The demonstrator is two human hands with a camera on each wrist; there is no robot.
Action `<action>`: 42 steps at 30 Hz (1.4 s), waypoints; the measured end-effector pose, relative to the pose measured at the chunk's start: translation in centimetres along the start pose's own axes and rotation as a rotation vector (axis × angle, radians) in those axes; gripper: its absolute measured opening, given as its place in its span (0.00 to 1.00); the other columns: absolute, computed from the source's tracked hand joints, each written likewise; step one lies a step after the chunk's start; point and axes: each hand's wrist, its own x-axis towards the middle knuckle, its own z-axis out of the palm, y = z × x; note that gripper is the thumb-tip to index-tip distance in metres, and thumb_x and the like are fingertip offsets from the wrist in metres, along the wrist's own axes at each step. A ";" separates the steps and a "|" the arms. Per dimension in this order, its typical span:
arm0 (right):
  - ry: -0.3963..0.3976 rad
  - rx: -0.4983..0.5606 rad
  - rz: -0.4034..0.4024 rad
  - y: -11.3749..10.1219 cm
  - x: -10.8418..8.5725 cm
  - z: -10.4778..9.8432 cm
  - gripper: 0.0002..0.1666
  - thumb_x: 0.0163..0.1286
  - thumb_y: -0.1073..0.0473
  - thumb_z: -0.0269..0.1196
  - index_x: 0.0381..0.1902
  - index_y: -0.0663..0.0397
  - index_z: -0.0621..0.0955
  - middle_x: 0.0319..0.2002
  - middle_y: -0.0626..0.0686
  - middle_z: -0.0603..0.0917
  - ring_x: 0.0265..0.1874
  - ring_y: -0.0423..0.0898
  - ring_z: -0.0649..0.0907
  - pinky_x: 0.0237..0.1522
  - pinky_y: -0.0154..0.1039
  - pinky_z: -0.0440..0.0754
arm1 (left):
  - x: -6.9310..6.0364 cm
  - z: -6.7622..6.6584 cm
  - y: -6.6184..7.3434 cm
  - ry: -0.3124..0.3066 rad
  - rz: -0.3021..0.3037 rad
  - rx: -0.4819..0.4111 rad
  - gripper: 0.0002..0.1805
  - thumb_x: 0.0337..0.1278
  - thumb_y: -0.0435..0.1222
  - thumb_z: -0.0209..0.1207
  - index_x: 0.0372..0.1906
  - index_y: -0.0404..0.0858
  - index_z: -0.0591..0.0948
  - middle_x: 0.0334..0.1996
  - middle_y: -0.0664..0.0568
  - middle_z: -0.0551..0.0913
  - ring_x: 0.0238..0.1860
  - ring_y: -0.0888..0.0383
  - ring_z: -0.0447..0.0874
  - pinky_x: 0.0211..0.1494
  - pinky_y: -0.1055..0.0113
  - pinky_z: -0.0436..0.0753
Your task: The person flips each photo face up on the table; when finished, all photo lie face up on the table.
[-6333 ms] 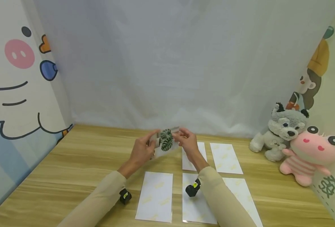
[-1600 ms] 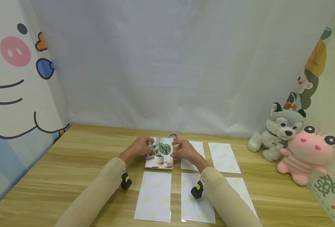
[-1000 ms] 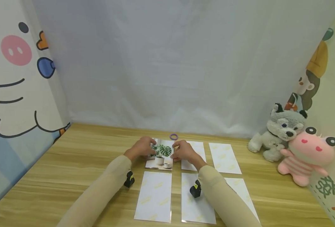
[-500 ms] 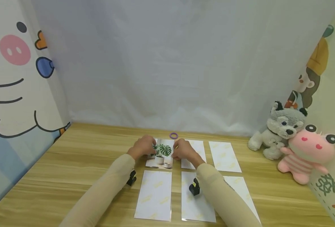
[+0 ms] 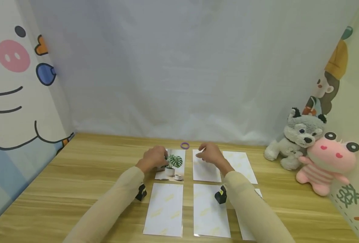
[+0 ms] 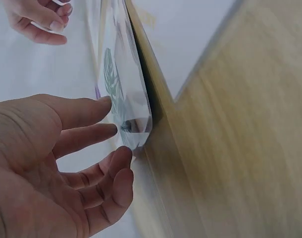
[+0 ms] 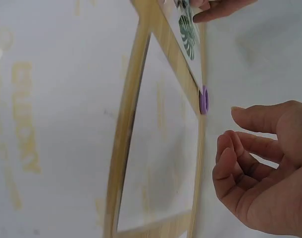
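Observation:
A photo card with a potted monstera and a cup (image 5: 174, 170) lies picture-up in the back row, leftmost. My left hand (image 5: 154, 158) is at its left edge, and in the left wrist view its loosely bent fingertips (image 6: 122, 158) are beside the glossy card; contact is hard to tell. Over the far part of the white back-row card to its right (image 5: 206, 171) hovers my right hand (image 5: 212, 154). Its fingers are loosely curled with nothing between them, as the right wrist view shows (image 7: 265, 163).
More white, faintly yellow-printed cards lie face down: a back-right one (image 5: 240, 165) and a front row (image 5: 164, 209), (image 5: 208, 216), partly under my right sleeve. Behind the cards is a purple ring (image 5: 185, 145). Plush husky (image 5: 302, 135) and pink frog (image 5: 331, 162) sit at right.
Both hands held the monstera card raised earlier, then laid it on the table. My right hand has since left its right edge and moved right; the left hand stays at the card.

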 end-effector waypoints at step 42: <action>-0.045 -0.373 -0.137 6.4 0.9 -2.9 0.44 0.63 0.48 0.71 0.71 0.62 0.69 0.62 0.66 0.79 0.63 0.64 0.76 0.67 0.66 0.67 | 0.7 3.3 7.0 -0.157 0.528 0.210 0.29 0.61 0.56 0.63 0.65 0.50 0.79 0.73 0.48 0.69 0.72 0.49 0.69 0.72 0.53 0.72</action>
